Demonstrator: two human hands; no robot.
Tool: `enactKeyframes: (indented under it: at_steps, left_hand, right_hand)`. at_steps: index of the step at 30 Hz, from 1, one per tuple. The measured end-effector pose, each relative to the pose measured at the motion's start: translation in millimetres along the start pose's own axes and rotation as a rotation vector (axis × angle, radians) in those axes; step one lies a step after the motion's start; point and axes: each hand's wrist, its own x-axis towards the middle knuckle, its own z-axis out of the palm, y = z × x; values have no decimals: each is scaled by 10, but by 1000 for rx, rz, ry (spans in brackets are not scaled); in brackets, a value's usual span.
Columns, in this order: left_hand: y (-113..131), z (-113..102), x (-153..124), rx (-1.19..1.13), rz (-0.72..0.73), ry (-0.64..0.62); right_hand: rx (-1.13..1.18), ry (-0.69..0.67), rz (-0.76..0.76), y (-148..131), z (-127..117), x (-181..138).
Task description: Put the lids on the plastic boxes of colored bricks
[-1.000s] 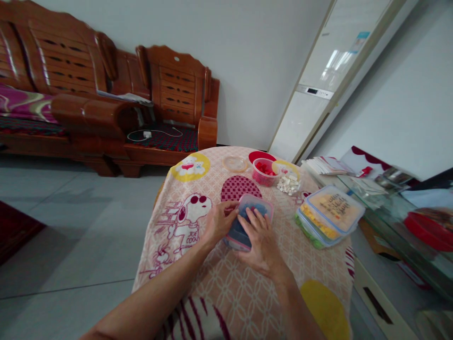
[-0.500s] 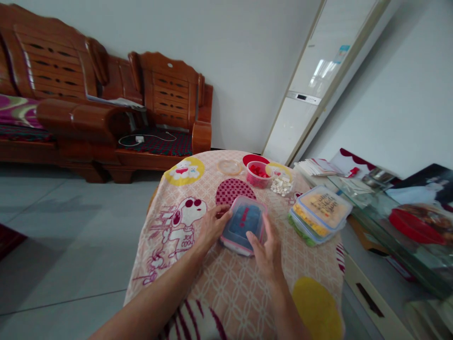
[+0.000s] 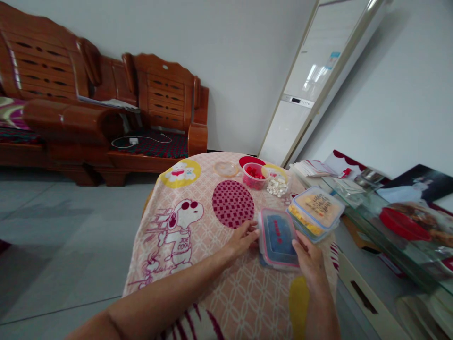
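Observation:
A clear food container with a pink-rimmed lid, red marks on top and blue contents (image 3: 279, 238) is between my two hands over the right part of the cloth. My left hand (image 3: 244, 238) presses its fingers to the box's left side. On the right edge, my right hand (image 3: 309, 255) grips with the thumb over the lid. Just beyond stands a stack of blue-rimmed containers (image 3: 316, 208) with yellow contents; the box is close to it, and I cannot tell if they touch.
Farther back on the patterned tablecloth (image 3: 215, 278) are a round tub of red pieces (image 3: 255, 175), a container of white pieces (image 3: 278, 186), a clear round lid (image 3: 225, 168) and a red lid (image 3: 250, 162). A glass-topped cabinet (image 3: 382, 226) borders the table's right side.
Both hands have carried the pink-rimmed container to the right and slightly nearer, up to the blue-rimmed stack. The camera view has shifted slightly.

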Motion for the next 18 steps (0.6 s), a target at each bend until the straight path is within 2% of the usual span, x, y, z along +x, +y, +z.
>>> enactKeyframes:
  at_steps: [2,4,6,8,11,14,16,18]
  left_hand:
    - [-73,106,15,-13,-4,-67]
    - [-107,117,58,18,-18,-106]
    - [-64,22,145,142,-10,-132]
    - [63,-163,283,370,60,-119]
    - [318,-542,527,700,220,72]
    - [449,-921,700,830,242,387]
    - [425,-1111,744,832,208,477]
    - [351,-1228,750,828,200,496]
  right_hand:
    - [-138,28,11,59,-151,39]
    - [-292,73,-30,7,-208,28]
    - [-387,131,-145,-137,-164,-4]
    - [-391,157,-282,-325,-48,-9]
    - [-418,107,-394,-611,172,121]
    - [-553,-20,-437,-855,381,441]
    - [-681,-110,-416,-978,508,724]
    - [-778,-157,-358,-1051,625,1017]
